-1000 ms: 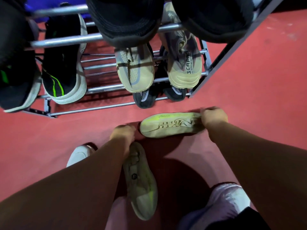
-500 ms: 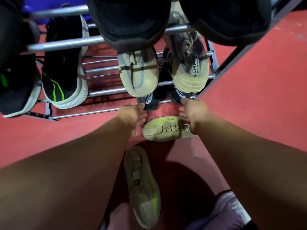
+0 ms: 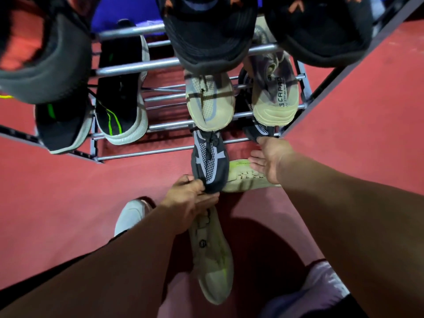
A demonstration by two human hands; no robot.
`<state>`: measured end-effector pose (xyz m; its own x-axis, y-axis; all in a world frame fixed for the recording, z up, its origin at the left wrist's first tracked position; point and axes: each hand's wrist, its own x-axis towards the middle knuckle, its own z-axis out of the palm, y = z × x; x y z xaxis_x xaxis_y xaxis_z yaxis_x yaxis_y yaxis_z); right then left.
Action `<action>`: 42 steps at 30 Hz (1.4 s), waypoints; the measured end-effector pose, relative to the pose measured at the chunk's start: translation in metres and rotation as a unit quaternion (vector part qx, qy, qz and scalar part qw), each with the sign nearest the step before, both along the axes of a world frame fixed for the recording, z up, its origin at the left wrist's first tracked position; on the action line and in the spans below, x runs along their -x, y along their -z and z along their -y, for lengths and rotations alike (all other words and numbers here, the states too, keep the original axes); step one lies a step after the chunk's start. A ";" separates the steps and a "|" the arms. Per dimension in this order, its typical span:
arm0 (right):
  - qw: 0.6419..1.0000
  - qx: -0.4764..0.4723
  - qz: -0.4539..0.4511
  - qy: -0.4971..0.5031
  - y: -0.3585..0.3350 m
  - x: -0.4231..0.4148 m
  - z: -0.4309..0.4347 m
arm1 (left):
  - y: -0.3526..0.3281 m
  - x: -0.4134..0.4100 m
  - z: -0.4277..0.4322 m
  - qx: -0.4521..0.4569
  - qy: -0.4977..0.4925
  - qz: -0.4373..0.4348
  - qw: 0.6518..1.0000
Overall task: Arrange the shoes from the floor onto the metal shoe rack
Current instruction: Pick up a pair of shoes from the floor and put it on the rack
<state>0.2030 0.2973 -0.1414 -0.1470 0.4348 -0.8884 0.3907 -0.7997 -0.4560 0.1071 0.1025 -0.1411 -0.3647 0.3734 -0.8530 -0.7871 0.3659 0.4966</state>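
My left hand point(image 3: 190, 198) pinches the toe of a dark grey mesh shoe point(image 3: 210, 160) that sticks out over the front bar of the metal shoe rack point(image 3: 146, 151). Its mate point(image 3: 260, 130) sits on the bottom shelf to the right. My right hand point(image 3: 269, 157) reaches toward that mate with fingers spread, fingertips at its toe. Two pale green shoes are on the red floor: one on its side point(image 3: 245, 177) under my right hand, one upright point(image 3: 212, 253) below my left hand.
The rack's upper shelves hold beige shoes point(image 3: 210, 102), black shoes with green stripes point(image 3: 120, 111) and large black shoes point(image 3: 208, 31). My own white-shod feet point(image 3: 130, 214) stand on the red floor point(image 3: 68, 191) beside the loose shoes.
My left hand pulled the dark grey shoe out from the bottom shelf toward me. My right hand lifted off the sideways green shoe and reached to the other grey shoe.
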 end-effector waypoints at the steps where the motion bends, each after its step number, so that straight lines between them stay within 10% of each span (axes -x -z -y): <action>1: 1.000 0.002 -0.003 0.000 -0.001 0.001 0.001 | 0.001 0.006 -0.002 -0.002 -0.001 -0.006 1.000; 19: 0.997 0.011 -0.029 0.068 0.015 0.008 -0.006 | 0.017 0.030 -0.069 0.040 0.091 -0.101 0.990; 42: 0.995 -0.003 -0.015 0.097 0.022 0.000 -0.010 | 0.029 0.034 -0.102 0.005 -0.048 -0.013 0.999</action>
